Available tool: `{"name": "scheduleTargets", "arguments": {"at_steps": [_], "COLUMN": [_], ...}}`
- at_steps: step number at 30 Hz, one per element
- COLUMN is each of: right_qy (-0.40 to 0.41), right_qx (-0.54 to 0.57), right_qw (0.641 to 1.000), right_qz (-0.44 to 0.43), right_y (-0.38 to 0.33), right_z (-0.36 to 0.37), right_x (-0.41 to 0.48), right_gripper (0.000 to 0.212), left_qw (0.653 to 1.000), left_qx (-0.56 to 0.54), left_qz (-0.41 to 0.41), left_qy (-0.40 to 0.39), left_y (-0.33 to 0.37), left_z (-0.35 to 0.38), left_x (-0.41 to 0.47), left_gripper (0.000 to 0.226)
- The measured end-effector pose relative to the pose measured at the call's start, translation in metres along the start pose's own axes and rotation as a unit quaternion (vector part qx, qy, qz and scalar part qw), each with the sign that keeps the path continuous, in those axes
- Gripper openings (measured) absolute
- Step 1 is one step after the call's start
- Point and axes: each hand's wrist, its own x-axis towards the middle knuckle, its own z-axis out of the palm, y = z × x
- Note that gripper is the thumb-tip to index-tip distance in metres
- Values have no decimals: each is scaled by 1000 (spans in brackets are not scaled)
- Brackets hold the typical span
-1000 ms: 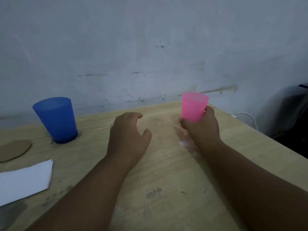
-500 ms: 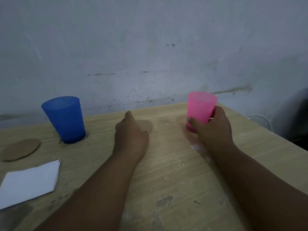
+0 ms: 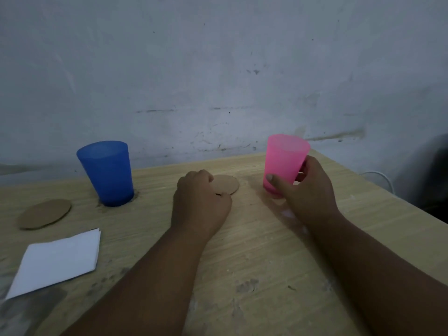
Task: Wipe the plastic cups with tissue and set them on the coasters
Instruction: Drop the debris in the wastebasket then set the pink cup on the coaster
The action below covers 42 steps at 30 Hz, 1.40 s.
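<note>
Right grip [image 3: 308, 197] wraps the lower half of the pink cup [image 3: 284, 161], right of centre in the frame, with the thumb across the front and the fingers curled round the far side. The cup is upright. The grip covers part of its base, so I cannot tell whether it touches the desk [image 3: 266, 263].

Left grip [image 3: 201, 207] sits at the centre, curled over the near-left edge of the middle coaster [image 3: 229, 185]. Its fingertips are hidden, so whether it pinches or only presses cannot be told.

The step looks like seating the pink cup on that coaster just beside it. To do it well:
- Keep the disc flat.
- Carry the cup over upright and lower it centred.
- Draw the left fingers clear of the landing spot.
- Hold low and lightly, since the thin wall probably flexes.

Nothing shows whether the cup is wiped.

Left of centre the blue cup [image 3: 106, 173] stands upright. A brown sliver at its foot may be a coaster. A bare left coaster [image 3: 44, 213] lies near the left edge, and the folded tissue [image 3: 58, 258] is at lower left. At the far right a white cable [image 3: 384, 180] dips behind the desk beside a shape too dark to name.
</note>
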Motion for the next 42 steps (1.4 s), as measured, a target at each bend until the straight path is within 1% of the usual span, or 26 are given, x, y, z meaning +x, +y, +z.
{"name": "scheduleTargets", "arguments": {"at_steps": [1,2,4,6,9,12,15,18,24,27,30,32,33,35,37,38,39,41,42], "right_qy": [-2,-6,-26,-49,-64,-66,-66,-67,-66,-72,-83,-43,-7,64,109,113,99,34,-6], "right_qx": [3,4,-1,-2,23,22,23,5,-15,0,27,25,20,2,-24,-39,-54,-84,-94], "right_qw": [1000,1000,999,998,997,997,997,997,996,996,996,998,998,988,960,944,932,922,919], "right_qz": [-5,-10,-27,-38,-27,-21,-22,-35,-49,-45,-31,-39,-61,-143,-255,-306,-344,-377,-382], "right_y": [-3,-7,-17,-26,-36,-39,-38,-36,-30,-27,-31,-37,-39,-44,-53,-59,-65,-75,-82], "right_z": [3,5,14,27,49,70,84,88,93,91,88,83,78,70,62,60,59,60,64], "right_x": [1,2,4,7,11,11,8,7,6,6,1,-4,-6,-11,-18,-22,-27,-37,-44], "right_gripper": [64,64,64,67,68,65,62,60,56,70,95,101,97,77,50,39,31,24,21], "left_qw": [1000,1000,999,998,997,994,994,995,995,995,991,985,981,975,975,977,979,983,985], "left_qx": [5,4,-15,-30,-59,-86,-99,-93,-85,-92,-127,-144,-149,-169,-190,-194,-189,-172,-163], "left_qz": [-2,-4,-8,-9,-22,-36,-29,-25,-33,-26,4,20,26,21,-1,-7,-8,-2,3], "left_qy": [-9,-24,-48,-49,-52,-50,-42,-32,-44,-31,35,92,119,142,112,92,73,56,60], "left_y": [-1,-1,-2,-4,-5,-7,-8,-7,-6,-4,-4,-1,2,6,5,-1,-8,-27,-38], "left_z": [-2,-4,-6,-7,-7,-9,-10,-9,-6,-5,-7,-16,-22,-35,-51,-61,-71,-94,-109], "left_x": [-2,-4,-5,-4,-2,0,0,2,5,3,-2,-11,-14,-22,-29,-35,-41,-55,-61], "left_gripper": [42,45,57,65,68,66,60,56,47,40,37,42,43,42,41,41,41,37,34]}}
